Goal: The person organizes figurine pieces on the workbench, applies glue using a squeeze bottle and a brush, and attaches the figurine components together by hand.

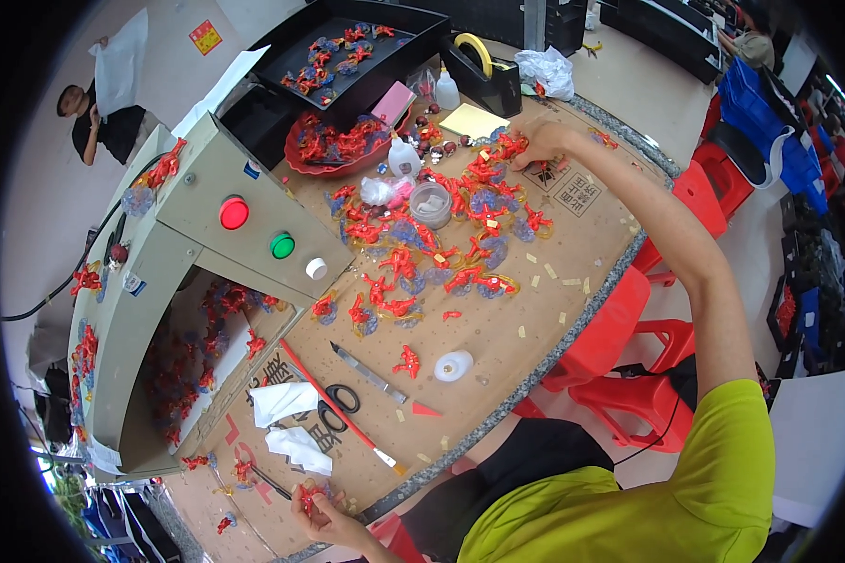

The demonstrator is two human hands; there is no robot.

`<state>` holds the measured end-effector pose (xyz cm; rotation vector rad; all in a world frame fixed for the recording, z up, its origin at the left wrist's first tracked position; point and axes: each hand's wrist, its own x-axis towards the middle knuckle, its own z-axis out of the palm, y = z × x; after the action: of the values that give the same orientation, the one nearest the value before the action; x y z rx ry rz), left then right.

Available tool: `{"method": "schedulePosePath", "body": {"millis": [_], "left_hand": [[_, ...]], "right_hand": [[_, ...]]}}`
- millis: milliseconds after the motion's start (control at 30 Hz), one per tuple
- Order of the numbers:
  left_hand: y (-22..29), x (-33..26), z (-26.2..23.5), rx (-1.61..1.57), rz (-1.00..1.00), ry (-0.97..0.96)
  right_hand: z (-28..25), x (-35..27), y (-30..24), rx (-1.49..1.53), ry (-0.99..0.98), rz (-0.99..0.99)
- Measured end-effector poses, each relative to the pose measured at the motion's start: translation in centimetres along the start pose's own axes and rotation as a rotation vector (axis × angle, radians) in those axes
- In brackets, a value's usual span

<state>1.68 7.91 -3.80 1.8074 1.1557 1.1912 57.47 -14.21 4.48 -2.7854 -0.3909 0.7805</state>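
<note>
My left hand (pixel 329 518), low in the head view, is closed around a small red figurine (pixel 308 499). A thin dark tool (pixel 270 480) lies beside it; whether the hand touches it I cannot tell. At the far side of the bench my right hand (pixel 543 143) is stretched out, its thumb and forefinger pinching a red figurine (pixel 509 146) at the edge of a spread pile. The pile holds several red figurines (pixel 400 261) with translucent blue and yellow parts. One loose red figurine (pixel 407 361) lies nearer, by a white round bottle (pixel 453 366).
A grey machine (pixel 253 202) with red and green buttons stands left, figurines inside it. Behind are a red bowl (pixel 321 169), a black tray (pixel 282 61) and a tape dispenser (pixel 486 84). A knife (pixel 366 371), scissors (pixel 338 402) and brush (pixel 333 403) lie mid-bench. Red stools (pixel 610 328) stand right.
</note>
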Motion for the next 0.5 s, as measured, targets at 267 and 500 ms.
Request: {"method": "schedulePosePath", "body": {"millis": [267,500], "left_hand": [[0.3,0.4,0.7,-0.017,0.006,0.006],[0.2,0.1,0.0,-0.043,-0.034,-0.012]], "right_hand": [[-1.6,0.2,3.7,0.376,0.01,-0.135],[-5.8,-2.2,0.0,0.623,-0.08,-0.256]]}}
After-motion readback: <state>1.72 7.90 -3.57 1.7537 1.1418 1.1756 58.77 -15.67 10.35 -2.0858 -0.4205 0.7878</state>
